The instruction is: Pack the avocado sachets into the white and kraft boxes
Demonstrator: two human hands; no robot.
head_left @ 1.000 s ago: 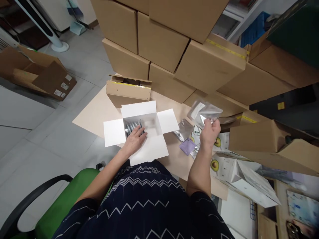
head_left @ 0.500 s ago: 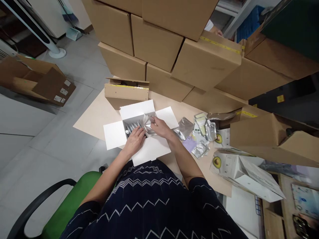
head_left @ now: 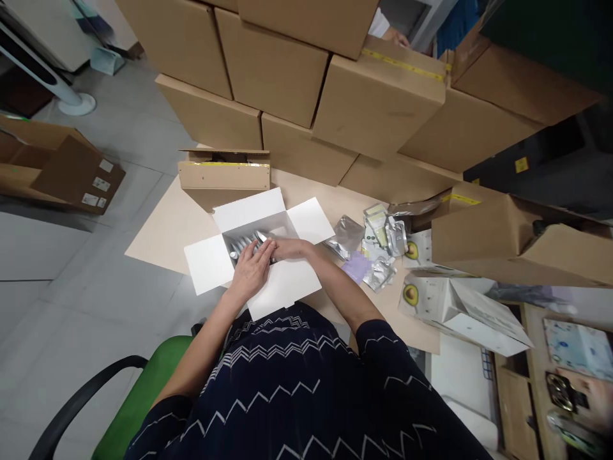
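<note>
An open white box (head_left: 301, 281) stands in front of me with its flaps spread. Several silver pouches (head_left: 242, 245) with white caps are lined up in its left part. My left hand (head_left: 253, 267) lies over the near wall and the pouches, its fingers stretched out and overlapping my right hand's fingertips. From the right, my right hand (head_left: 287, 248) reaches down into the box beside a silver pouch edge. Its fingers are hidden behind my left hand and the box's flap, so its grip does not show.
Loose silver pouches (head_left: 345, 237) and a lilac packet (head_left: 357, 266) lie right of the box. Behind it are a narrow brown carton (head_left: 225, 177) and stacked cartons (head_left: 272, 64). White avocado-print boxes (head_left: 426, 300) stand at right. Another person's hand (head_left: 396, 37) shows beyond the stack.
My right hand has moved left and down into the box, taking the silver pouch from the right side towards the lined-up ones. My left hand stays over them. The view has shifted slightly.
</note>
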